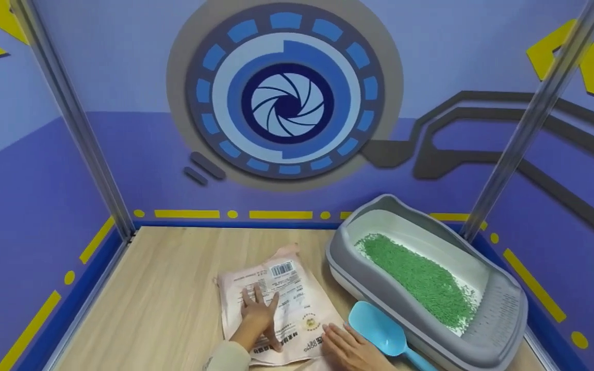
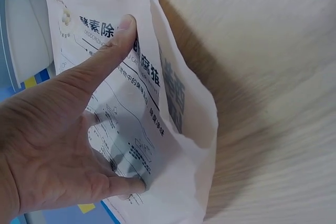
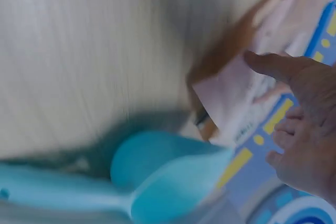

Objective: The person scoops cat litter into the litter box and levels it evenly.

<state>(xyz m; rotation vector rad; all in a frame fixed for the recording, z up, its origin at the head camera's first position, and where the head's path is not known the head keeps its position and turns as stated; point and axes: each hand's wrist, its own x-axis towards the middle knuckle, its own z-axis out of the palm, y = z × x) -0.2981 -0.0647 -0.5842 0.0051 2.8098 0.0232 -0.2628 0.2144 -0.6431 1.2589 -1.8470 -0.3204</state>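
A pale pink cat litter bag [image 1: 292, 281], printed with text and a barcode, lies flat on the wooden table. My left hand [image 1: 258, 317] rests on it with fingers spread. In the left wrist view, thumb and fingers lie across the printed face, and the bag's near edge [image 2: 197, 129] gapes. Fingers straight, my right hand [image 1: 351, 348] touches the bag's lower right corner. The right wrist view is blurred; there the right hand [image 3: 310, 114] is beside the bag [image 3: 236, 90], its thumb extended. A light blue scoop [image 1: 377, 327] lies just right of that hand.
A grey and white litter box [image 1: 346, 257] stands on the right, green pellets [image 1: 415, 278] spread over its floor. The scoop lies against its near side. Purple panels [image 1: 137, 165] and metal posts [image 1: 78, 123] bound the wooden table [image 1: 158, 288].
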